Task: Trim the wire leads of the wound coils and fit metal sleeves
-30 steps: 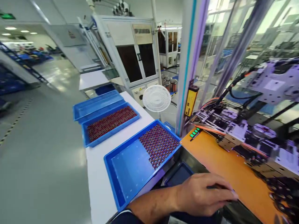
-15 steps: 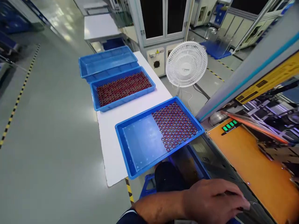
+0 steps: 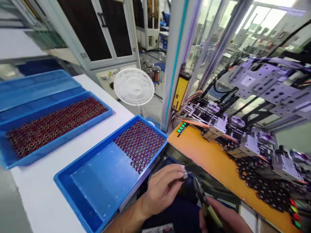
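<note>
In front of my lap, my left hand (image 3: pixel 161 187) pinches a small dark part with thin wires (image 3: pixel 185 176) between thumb and fingers. The wires stick out to the right. My right hand (image 3: pixel 224 215) grips pliers (image 3: pixel 206 205) with yellow-and-dark handles. Their jaws point up and left and end just right of the wires, seemingly apart from them. Beyond my left hand lies a shallow blue tray (image 3: pixel 97 191), its far right part covered with rows of small dark red and black parts (image 3: pixel 142 144).
To the left, a blue bin (image 3: pixel 58 147) full of similar parts stands on a white table (image 3: pixel 116 118), beside another blue bin (image 3: pixel 43 87). A white fan (image 3: pixel 134 86) is behind the tray. On the right, a machine with an orange plate (image 3: pixel 206 158) holds many black rings (image 3: pixel 267 187).
My view has swung right, showing more of the machine. My left hand, earlier low at the right, is now raised with the small part, and my right hand with the pliers has come into view.
</note>
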`<action>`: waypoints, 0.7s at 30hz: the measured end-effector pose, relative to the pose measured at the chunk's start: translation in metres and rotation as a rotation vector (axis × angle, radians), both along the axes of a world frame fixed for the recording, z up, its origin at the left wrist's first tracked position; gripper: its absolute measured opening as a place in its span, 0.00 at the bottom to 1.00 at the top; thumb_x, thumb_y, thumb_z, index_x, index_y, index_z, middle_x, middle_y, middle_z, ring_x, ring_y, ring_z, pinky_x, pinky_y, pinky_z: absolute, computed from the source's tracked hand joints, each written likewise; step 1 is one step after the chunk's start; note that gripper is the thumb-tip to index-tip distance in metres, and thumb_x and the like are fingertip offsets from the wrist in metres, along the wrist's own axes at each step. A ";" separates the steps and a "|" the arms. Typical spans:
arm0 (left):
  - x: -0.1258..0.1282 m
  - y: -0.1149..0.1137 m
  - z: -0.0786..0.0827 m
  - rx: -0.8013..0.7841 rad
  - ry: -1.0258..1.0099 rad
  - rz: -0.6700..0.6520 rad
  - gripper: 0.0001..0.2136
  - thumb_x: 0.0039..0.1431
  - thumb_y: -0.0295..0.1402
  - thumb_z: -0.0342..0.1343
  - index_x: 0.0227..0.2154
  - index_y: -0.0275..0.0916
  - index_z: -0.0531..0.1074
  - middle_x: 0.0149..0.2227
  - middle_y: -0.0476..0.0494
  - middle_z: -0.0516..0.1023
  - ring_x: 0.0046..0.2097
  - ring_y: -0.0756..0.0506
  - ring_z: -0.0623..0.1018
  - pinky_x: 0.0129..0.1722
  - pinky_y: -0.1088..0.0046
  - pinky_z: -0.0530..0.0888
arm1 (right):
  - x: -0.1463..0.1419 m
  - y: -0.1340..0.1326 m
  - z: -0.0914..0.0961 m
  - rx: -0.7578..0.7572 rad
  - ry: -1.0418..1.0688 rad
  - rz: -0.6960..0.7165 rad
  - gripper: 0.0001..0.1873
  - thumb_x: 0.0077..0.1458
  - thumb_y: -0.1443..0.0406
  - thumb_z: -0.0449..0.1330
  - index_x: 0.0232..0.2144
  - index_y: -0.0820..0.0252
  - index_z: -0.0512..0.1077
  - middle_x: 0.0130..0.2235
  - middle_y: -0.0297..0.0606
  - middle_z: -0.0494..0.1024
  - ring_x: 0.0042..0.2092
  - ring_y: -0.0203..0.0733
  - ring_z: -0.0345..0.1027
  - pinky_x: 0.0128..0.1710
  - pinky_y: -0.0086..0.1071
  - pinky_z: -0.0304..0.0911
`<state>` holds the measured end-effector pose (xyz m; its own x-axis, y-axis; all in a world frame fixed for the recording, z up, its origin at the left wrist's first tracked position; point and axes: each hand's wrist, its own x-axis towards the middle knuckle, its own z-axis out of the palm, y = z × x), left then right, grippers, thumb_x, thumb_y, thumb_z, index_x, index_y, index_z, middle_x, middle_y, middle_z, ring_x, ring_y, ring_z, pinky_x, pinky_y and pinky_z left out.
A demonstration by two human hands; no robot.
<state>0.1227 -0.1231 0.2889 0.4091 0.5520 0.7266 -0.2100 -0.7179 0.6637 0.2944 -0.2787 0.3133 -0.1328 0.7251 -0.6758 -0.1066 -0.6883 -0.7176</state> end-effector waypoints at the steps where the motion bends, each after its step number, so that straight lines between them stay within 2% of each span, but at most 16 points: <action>1: 0.004 0.000 0.005 0.010 -0.024 -0.026 0.20 0.54 0.15 0.57 0.48 0.37 0.68 0.42 0.37 0.80 0.46 0.44 0.82 0.45 0.67 0.82 | 0.000 0.003 -0.004 -0.016 0.057 -0.028 0.24 0.56 0.47 0.58 0.36 0.61 0.78 0.26 0.38 0.73 0.31 0.42 0.72 0.38 0.39 0.69; 4: 0.013 -0.002 0.017 0.039 -0.063 -0.090 0.22 0.53 0.12 0.57 0.48 0.38 0.66 0.43 0.39 0.81 0.48 0.43 0.81 0.47 0.64 0.81 | -0.002 0.004 -0.008 -0.064 0.109 -0.158 0.31 0.58 0.42 0.51 0.26 0.62 0.75 0.23 0.37 0.70 0.28 0.38 0.70 0.38 0.37 0.69; 7: 0.019 -0.005 0.026 0.066 -0.036 -0.126 0.25 0.50 0.10 0.57 0.48 0.38 0.66 0.44 0.39 0.80 0.49 0.42 0.81 0.48 0.63 0.81 | -0.003 -0.002 -0.005 -0.065 0.146 -0.217 0.33 0.59 0.41 0.49 0.22 0.62 0.73 0.21 0.37 0.69 0.27 0.38 0.70 0.39 0.36 0.70; 13: 0.026 -0.012 0.036 0.094 0.005 -0.165 0.27 0.50 0.08 0.57 0.50 0.39 0.65 0.46 0.39 0.79 0.51 0.41 0.80 0.50 0.60 0.80 | 0.006 -0.015 0.008 0.166 0.198 -0.197 0.28 0.56 0.43 0.56 0.29 0.61 0.75 0.29 0.38 0.73 0.32 0.39 0.72 0.42 0.38 0.68; 18: 0.030 -0.015 0.039 0.092 0.022 -0.187 0.27 0.50 0.08 0.56 0.50 0.39 0.65 0.46 0.39 0.79 0.51 0.41 0.80 0.50 0.60 0.80 | 0.013 -0.020 0.036 0.338 0.173 -0.173 0.32 0.49 0.40 0.62 0.44 0.58 0.76 0.37 0.41 0.73 0.36 0.41 0.71 0.42 0.37 0.68; 21: 0.031 -0.016 0.040 0.098 0.024 -0.200 0.27 0.50 0.08 0.56 0.50 0.38 0.65 0.46 0.39 0.79 0.51 0.41 0.80 0.51 0.60 0.80 | 0.015 -0.023 0.048 0.430 0.138 -0.145 0.34 0.47 0.40 0.64 0.45 0.58 0.76 0.40 0.42 0.72 0.38 0.43 0.70 0.45 0.39 0.67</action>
<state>0.1534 -0.1386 0.3289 0.5212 0.3858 0.7613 -0.3395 -0.7247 0.5997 0.3094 -0.3020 0.3615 -0.0772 0.9528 -0.2937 -0.2936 -0.3033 -0.9065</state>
